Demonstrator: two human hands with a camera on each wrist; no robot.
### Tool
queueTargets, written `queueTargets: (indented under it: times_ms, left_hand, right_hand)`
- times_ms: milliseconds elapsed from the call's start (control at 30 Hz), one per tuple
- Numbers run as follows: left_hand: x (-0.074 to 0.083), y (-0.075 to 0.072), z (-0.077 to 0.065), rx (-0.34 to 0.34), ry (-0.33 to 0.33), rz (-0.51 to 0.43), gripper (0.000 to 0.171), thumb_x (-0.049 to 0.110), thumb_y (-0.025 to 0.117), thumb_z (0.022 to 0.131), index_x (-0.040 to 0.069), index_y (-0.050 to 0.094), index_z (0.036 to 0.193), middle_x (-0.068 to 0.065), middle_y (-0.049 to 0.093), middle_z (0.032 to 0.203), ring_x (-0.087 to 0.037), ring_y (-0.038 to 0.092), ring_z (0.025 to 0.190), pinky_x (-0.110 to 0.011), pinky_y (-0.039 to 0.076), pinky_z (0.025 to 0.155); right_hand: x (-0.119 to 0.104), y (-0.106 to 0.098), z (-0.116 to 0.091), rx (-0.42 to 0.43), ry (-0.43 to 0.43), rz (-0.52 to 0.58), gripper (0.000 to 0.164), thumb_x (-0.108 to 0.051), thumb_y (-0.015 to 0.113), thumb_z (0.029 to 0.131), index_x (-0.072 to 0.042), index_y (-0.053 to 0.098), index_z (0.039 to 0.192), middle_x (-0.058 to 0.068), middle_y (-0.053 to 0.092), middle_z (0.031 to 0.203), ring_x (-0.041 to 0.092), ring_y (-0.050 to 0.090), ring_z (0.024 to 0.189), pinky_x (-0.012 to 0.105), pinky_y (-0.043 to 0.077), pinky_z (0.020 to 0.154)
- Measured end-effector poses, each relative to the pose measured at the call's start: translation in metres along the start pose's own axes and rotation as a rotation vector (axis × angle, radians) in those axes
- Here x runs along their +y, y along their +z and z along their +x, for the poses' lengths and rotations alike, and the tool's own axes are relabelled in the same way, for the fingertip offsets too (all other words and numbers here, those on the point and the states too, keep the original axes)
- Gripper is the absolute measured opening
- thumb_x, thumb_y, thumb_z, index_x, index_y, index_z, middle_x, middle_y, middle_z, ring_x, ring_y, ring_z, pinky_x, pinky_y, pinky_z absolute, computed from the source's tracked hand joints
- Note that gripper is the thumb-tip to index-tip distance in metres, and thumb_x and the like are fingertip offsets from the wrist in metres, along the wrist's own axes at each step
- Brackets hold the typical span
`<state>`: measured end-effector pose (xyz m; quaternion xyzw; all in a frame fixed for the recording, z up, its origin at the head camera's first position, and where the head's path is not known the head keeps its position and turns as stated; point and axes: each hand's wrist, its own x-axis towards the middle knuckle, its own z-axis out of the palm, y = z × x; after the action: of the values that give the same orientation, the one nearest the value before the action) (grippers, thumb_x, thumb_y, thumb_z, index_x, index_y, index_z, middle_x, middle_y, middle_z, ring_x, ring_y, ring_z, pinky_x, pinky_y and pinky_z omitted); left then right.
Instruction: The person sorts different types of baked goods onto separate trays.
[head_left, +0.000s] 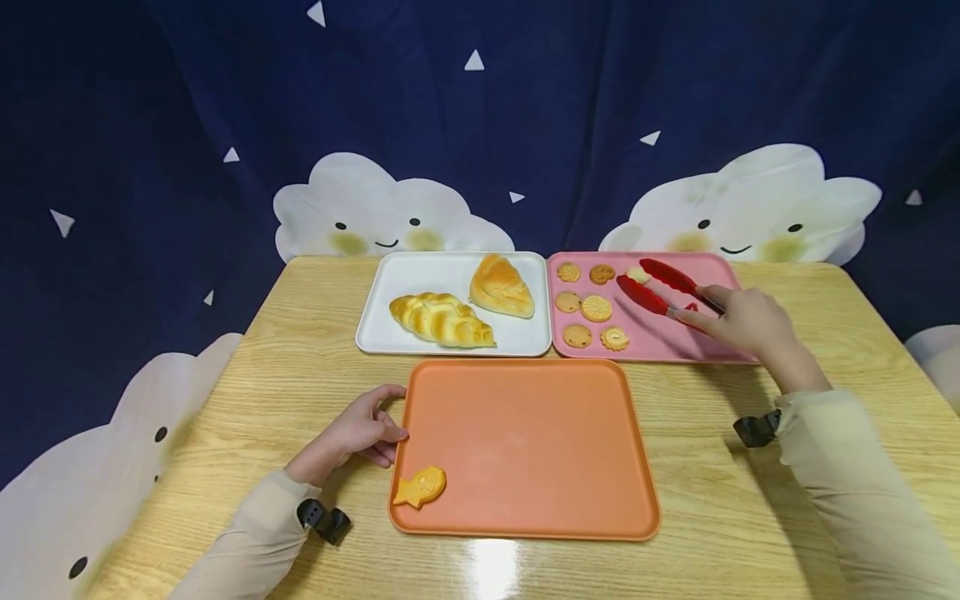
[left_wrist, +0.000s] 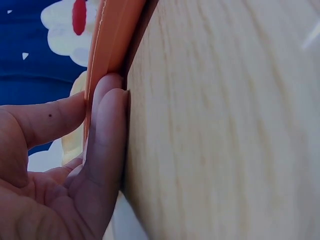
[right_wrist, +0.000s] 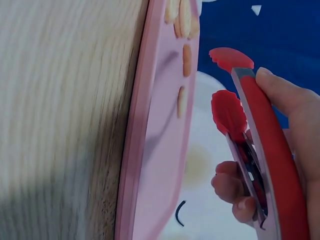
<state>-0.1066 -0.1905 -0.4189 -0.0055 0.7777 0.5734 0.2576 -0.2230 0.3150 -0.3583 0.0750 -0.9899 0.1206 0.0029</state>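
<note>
My right hand (head_left: 753, 325) grips a pair of red-tipped tongs (right_wrist: 272, 150). The tongs' scalloped heads (right_wrist: 230, 112) are spread apart over the pink tray (head_left: 720, 342), with nothing between them. Below them, a pale cookie (head_left: 637, 274) is partly covered by the tongs in the head view. My left hand (head_left: 367, 427) is at the left edge of the orange tray (head_left: 525, 450). In the left wrist view, the thumb (left_wrist: 55, 120) lies on the rim and the fingers (left_wrist: 107, 125) are against its outer side, by the tabletop. A fish-shaped cookie (head_left: 422, 487) lies in that tray's near left corner.
Several round cookies (head_left: 596, 308) sit in the pink tray's left half. Beside it, a white tray (head_left: 382, 333) carries a braided bread (head_left: 442, 320) and a triangular bread (head_left: 501, 287). The wooden table (head_left: 300, 333) backs onto a dark blue curtain (head_left: 555, 108).
</note>
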Motion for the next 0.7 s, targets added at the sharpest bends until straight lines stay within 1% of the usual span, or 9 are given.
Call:
queueTargets:
  times_ms: [67,167,300,333,400,467,533,600,700]
  left_hand:
    - [0.000,0.000,0.000,-0.002,0.002,0.003,0.063,-0.003,0.061,0.081,0.000,0.030,0.136,-0.009,0.059,0.065,-0.015,0.056,0.044,-0.035,0.053,0.044]
    - [-0.001,0.000,0.000,-0.001,0.006,0.007,0.063,-0.002,0.061,0.081,0.001,0.030,0.136,-0.009,0.059,0.065,-0.015,0.056,0.044,-0.036,0.053,0.044]
    - [-0.001,0.000,0.000,0.005,0.011,0.012,0.062,-0.002,0.061,0.081,0.001,0.030,0.136,-0.009,0.059,0.065,-0.015,0.056,0.044,-0.036,0.053,0.044]
    - [-0.001,0.000,0.000,0.005,0.012,0.013,0.062,-0.002,0.061,0.081,0.001,0.030,0.136,-0.009,0.059,0.065,-0.015,0.056,0.044,-0.036,0.052,0.044]
    - [-0.001,0.000,0.000,0.005,0.013,0.012,0.062,-0.002,0.061,0.081,0.001,0.030,0.136,-0.009,0.059,0.065,-0.015,0.056,0.044,-0.036,0.052,0.044]
    - [-0.001,0.000,0.000,0.003,0.015,0.012,0.063,-0.002,0.061,0.081,0.001,0.030,0.136,-0.008,0.059,0.065,-0.015,0.056,0.044,-0.035,0.052,0.044]
    - [-0.001,0.000,0.000,0.003,0.014,0.011,0.063,-0.002,0.061,0.081,0.001,0.030,0.136,-0.009,0.060,0.065,-0.015,0.056,0.044,-0.035,0.053,0.044]
    - [-0.001,0.000,0.000,0.002,0.014,0.011,0.063,-0.002,0.061,0.081,0.001,0.030,0.136,-0.009,0.060,0.066,-0.015,0.057,0.045,-0.035,0.053,0.044]
    - [-0.002,0.000,0.000,0.002,0.015,0.013,0.063,-0.002,0.061,0.081,0.001,0.030,0.136,-0.009,0.060,0.066,-0.015,0.057,0.045,-0.036,0.053,0.045]
  right_hand:
    - [-0.005,-0.001,-0.006,0.004,-0.022,0.004,0.087,-0.067,0.052,0.076,0.003,0.047,0.128,0.035,0.052,0.112,0.047,0.050,0.094,0.062,0.038,0.080]
    - [-0.014,-0.003,-0.016,0.012,-0.064,0.007,0.084,-0.064,0.054,0.077,0.003,0.048,0.128,0.033,0.054,0.111,0.046,0.052,0.092,0.062,0.039,0.079]
    - [-0.026,-0.005,-0.030,0.037,-0.147,0.009,0.073,-0.056,0.060,0.079,0.000,0.052,0.125,0.028,0.061,0.099,0.042,0.056,0.085,0.058,0.043,0.073]
    - [-0.029,-0.005,-0.033,0.045,-0.171,0.009,0.070,-0.053,0.061,0.079,0.000,0.053,0.124,0.026,0.063,0.092,0.039,0.057,0.081,0.057,0.044,0.072]
    - [-0.035,-0.006,-0.039,0.067,-0.218,0.005,0.065,-0.049,0.063,0.079,0.000,0.055,0.122,0.022,0.064,0.085,0.034,0.058,0.076,0.054,0.045,0.069]
    - [-0.041,-0.006,-0.045,0.081,-0.253,0.006,0.063,-0.046,0.065,0.079,0.000,0.056,0.121,0.020,0.065,0.084,0.031,0.058,0.072,0.052,0.046,0.068]
    - [-0.046,-0.005,-0.050,0.108,-0.285,0.009,0.061,-0.045,0.068,0.077,-0.002,0.058,0.119,0.017,0.065,0.080,0.027,0.057,0.068,0.047,0.046,0.065]
    - [-0.050,-0.005,-0.054,0.131,-0.314,0.014,0.059,-0.044,0.070,0.076,-0.003,0.060,0.118,0.016,0.066,0.082,0.024,0.057,0.066,0.043,0.046,0.062]
    - [-0.057,-0.005,-0.060,0.165,-0.358,0.015,0.056,-0.042,0.073,0.073,-0.006,0.063,0.115,0.005,0.063,0.071,0.016,0.050,0.057,0.034,0.041,0.055]
